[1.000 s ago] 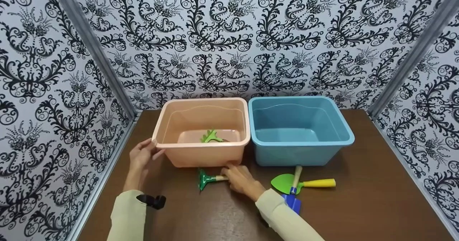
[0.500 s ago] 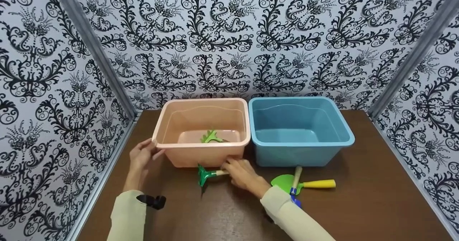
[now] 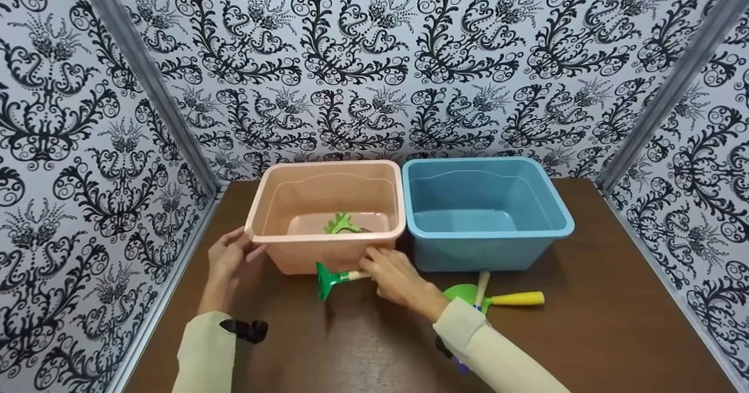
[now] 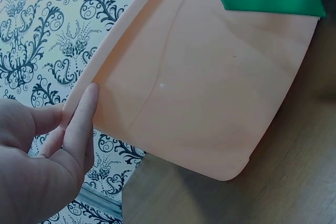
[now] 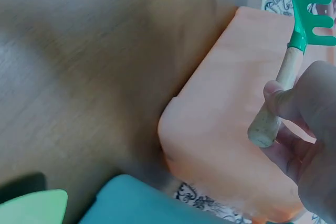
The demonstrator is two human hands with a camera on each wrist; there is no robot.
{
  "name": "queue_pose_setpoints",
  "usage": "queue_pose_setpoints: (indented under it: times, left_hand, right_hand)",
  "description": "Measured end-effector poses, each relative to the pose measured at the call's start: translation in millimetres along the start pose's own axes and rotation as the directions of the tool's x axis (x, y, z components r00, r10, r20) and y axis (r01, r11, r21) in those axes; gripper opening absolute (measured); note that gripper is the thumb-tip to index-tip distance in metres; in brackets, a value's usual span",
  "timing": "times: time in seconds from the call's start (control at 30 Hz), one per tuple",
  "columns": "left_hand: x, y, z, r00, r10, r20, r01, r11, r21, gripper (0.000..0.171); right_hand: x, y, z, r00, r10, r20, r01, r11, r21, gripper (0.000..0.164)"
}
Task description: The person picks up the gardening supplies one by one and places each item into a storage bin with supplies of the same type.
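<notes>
My left hand (image 3: 227, 258) pinches the front left corner of the peach tub's rim, thumb on one side and fingers on the other in the left wrist view. In my right hand (image 3: 398, 277) is a small green hand rake (image 5: 302, 22), gripped by its pale wooden handle (image 5: 286, 72). The rake hangs just above the table, in front of the peach tub (image 3: 327, 254), tines toward the left. Inside that tub lies a light green rake (image 3: 342, 223), its handle mostly hidden by the front wall.
A blue tub (image 3: 485, 252) stands right beside the peach one. On the brown table (image 3: 608, 323), a light green trowel with a yellow handle (image 3: 518, 298) lies under a wooden-handled blue tool (image 3: 482, 288), mostly hidden by my right sleeve. Patterned walls enclose the table.
My right hand has lifted the green hand rake off the table and slightly toward the peach tub. My left hand keeps its hold on the rim.
</notes>
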State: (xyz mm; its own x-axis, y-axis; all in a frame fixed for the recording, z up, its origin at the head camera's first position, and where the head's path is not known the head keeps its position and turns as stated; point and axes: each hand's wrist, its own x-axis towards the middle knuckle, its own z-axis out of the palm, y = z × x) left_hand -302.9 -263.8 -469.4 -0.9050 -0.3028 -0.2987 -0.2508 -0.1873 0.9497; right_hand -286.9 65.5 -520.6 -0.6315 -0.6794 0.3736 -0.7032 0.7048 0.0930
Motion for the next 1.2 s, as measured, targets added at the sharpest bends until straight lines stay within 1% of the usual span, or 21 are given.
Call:
queue_pose_setpoints:
  times: [0.1,0.2,0.27,0.33,0.47,0.57,0.63,0.7,0.73,0.83,0.93,1.03,1.2]
  left_hand:
    - [0.2,-0.3,-0.2,1.000,-0.012,-0.006,0.012,1.000,0.002,0.053]
    - [0.0,-1.0,0.5,1.000,-0.018,-0.004,0.018,1.000,-0.008,0.053]
    - [0.1,-1.3,0.5,1.000,-0.023,-0.002,0.023,1.000,-0.012,0.054]
    - [-0.2,-1.6,0.2,1.000,-0.028,-0.009,0.028,1.000,0.005,0.054]
    - [-0.5,-1.4,0.3,0.999,-0.036,-0.010,0.036,0.999,-0.002,0.054]
    - [-0.4,-0.8,1.1,0.999,-0.040,-0.001,0.040,0.998,-0.040,0.055]
    - [-0.4,-0.6,1.3,0.999,-0.034,0.000,0.034,0.998,-0.049,0.055]
    - [-0.4,-0.9,1.0,1.000,-0.029,0.006,0.029,0.998,-0.064,0.055]
    - [-0.4,-1.2,0.3,1.000,-0.023,0.008,0.024,0.998,-0.063,0.054]
    - [-1.2,-2.5,-0.9,1.000,-0.010,0.019,0.011,0.998,-0.068,0.053]
    - [-2.0,-3.2,-1.3,1.000,0.000,0.018,0.001,0.998,-0.068,0.049]
    - [-2.2,-2.9,-0.5,1.000,0.007,0.021,-0.005,0.996,-0.087,0.047]
    - [-2.1,-2.0,0.2,1.000,0.010,0.020,-0.008,0.995,-0.101,0.047]
  right_hand:
    - [-0.1,-1.3,-6.0,1.000,-0.021,0.009,0.022,1.000,-0.005,0.034]
    - [0.4,-1.7,-13.8,1.000,-0.019,0.017,0.018,1.000,0.005,0.034]
    - [1.8,-1.3,-19.9,1.000,-0.020,0.010,0.020,1.000,0.011,0.033]
    - [3.5,-0.6,-26.9,1.000,-0.027,0.000,0.027,1.000,0.012,0.032]
    - [8.1,2.9,-39.6,0.999,-0.033,-0.030,0.033,0.999,0.001,0.031]
    - [12.0,6.6,-49.0,0.999,-0.020,-0.026,0.020,0.999,0.036,0.034]
    - [15.2,9.3,-54.3,1.000,-0.011,-0.021,0.012,0.998,0.066,0.035]
    - [18.5,11.9,-58.5,0.999,-0.009,-0.031,0.012,0.996,0.087,0.037]
    - [20.6,12.9,-59.6,0.999,-0.013,-0.050,0.018,0.996,0.090,0.036]
    - [26.4,16.3,-59.6,0.989,-0.038,-0.142,0.049,0.996,0.070,0.029]
    - [31.7,20.9,-58.0,0.976,-0.057,-0.211,0.071,0.996,0.057,0.029]
    - [36.3,27.1,-57.8,0.975,-0.040,-0.219,0.057,0.996,0.071,0.039]
    - [42.3,37.9,-60.9,0.987,0.008,-0.161,0.009,0.994,0.105,0.046]
